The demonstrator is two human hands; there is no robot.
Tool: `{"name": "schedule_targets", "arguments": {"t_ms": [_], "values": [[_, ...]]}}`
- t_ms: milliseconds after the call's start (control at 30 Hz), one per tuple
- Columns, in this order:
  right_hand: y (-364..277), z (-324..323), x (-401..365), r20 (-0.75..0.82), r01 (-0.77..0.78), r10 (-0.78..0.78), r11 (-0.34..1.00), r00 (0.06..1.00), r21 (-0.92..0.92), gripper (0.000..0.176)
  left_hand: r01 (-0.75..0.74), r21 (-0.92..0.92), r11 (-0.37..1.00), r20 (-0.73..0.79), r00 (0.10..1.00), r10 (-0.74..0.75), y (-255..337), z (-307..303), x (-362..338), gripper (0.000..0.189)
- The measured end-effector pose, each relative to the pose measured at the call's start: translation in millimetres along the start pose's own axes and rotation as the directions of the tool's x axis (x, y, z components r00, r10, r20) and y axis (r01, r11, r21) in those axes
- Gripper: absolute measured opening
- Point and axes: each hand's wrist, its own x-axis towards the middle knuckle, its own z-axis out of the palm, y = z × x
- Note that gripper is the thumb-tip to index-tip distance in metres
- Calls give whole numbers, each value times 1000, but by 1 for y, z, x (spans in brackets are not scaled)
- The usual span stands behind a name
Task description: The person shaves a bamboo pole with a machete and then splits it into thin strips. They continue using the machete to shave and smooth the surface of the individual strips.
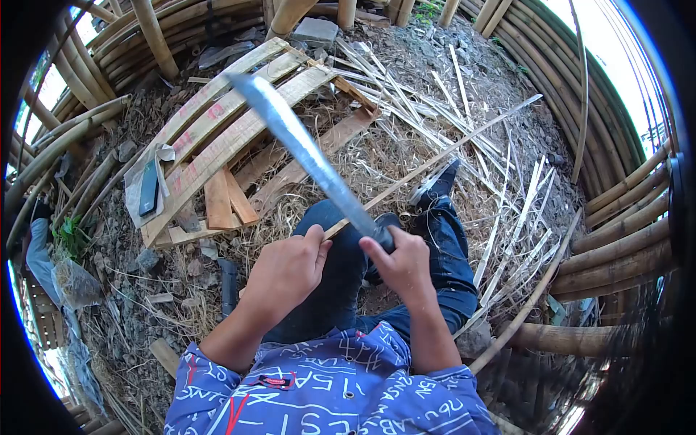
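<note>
Blue shirt with white lettering (312, 395) right below us, and our left hand (286, 268) clamps thumb and fingers on a long, narrow bamboo strip (453, 150). Our right hand (402, 264) closes its fingers round the handle of a broad, grey steel machete (312, 161), blade up across our view, over the strip. Beyond, a slatted, pale wooden pallet (243, 138) bears a dark phone (149, 190) on a whitish sheet (134, 190). Leftward, crumpled clear plastic (75, 284), contents unclear; curly shavings (341, 163) ahead, then round bamboo poles (623, 262).
</note>
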Motion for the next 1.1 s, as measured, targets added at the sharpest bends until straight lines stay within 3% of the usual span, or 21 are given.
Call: {"name": "schedule_targets", "arguments": {"t_ms": [100,167,267,567,700,767,867,1000,1100], "values": [[22,-5,10,-23,-129,130,991,991,33,61,25,-37,999,-30,999,-26,1,-1,-2,24],[35,-14,18,-93,-154,150,988,984,-34,64,23,4,1000,-46,999,-23,1,0,-2,23],[45,-27,22,-65,-159,154,984,986,-83,68,29,33,999,-57,998,-27,4,-1,-2,23],[58,-30,34,-151,-46,8,968,988,-247,71,19,-20,1000,-74,997,-20,-5,4,-4,24],[71,-41,42,-146,-69,23,944,989,-323,73,18,-39,999,-81,996,-22,-10,6,-5,24],[101,-54,54,-220,-252,210,949,953,-188,73,25,-63,998,-93,995,-30,-13,7,-8,23],[151,-82,69,-356,-340,242,908,903,-246,74,37,-13,999,-92,995,-38,-13,3,-12,23],[171,-106,70,-363,-433,342,877,867,-208,79,47,32,998,-84,995,-44,-11,-2,-8,22],[186,-105,66,-403,-425,326,886,855,-186,79,54,40,998,-43,998,-52,-14,-6,-4,22]]}}
